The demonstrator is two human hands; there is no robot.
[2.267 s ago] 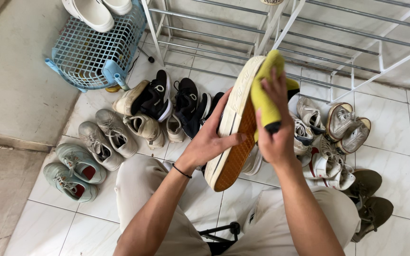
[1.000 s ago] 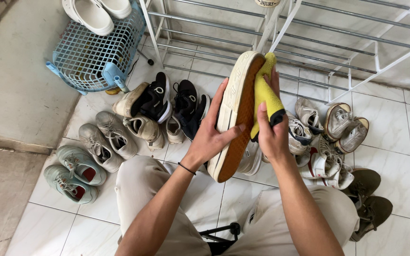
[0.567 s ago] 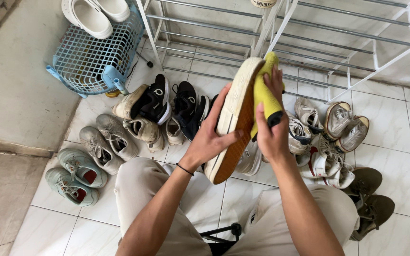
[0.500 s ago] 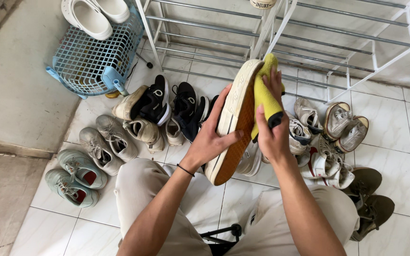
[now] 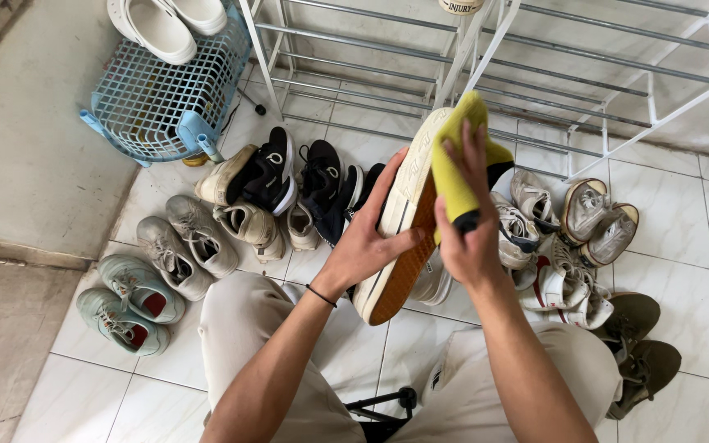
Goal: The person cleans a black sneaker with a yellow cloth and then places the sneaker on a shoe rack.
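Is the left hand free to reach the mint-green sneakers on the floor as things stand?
Probably not: the left hand grips the upturned shoe. The mint-green sneakers lie uncovered beside the left knee, nothing blocking them.

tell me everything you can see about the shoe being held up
The shoe is a pale cream sneaker with an orange-brown tread sole and a thick off-white rubber sidewall. It is turned sole toward the camera, toe pointing away and up, above the tiled floor. The left hand grips its side; the right hand presses a yellow cloth against its far side.
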